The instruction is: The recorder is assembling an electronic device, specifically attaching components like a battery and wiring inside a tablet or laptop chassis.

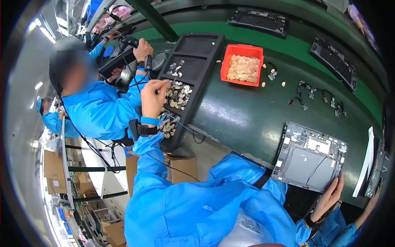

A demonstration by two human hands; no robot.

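My left hand [154,98] is raised over a long black compartment tray [196,78], its fingers curled together. Whatever those fingers might hold is hidden or too small to name. Below them, two tray compartments contain heaps of small cream and dark pieces [177,96]. At the lower right, my right hand [329,195] grips the near edge of an opened laptop chassis [306,158]. Bare inner parts and a loose dark cable show on the chassis. It rests partly on the green table [242,111], tilted toward me.
A red bin [242,48] of flat cream pieces stands beyond the tray. Several small cabled parts [321,95] lie on the right. More opened laptop chassis [258,21] lie along the back. At left, a person in blue [103,105] holds a dark handheld device [131,41].
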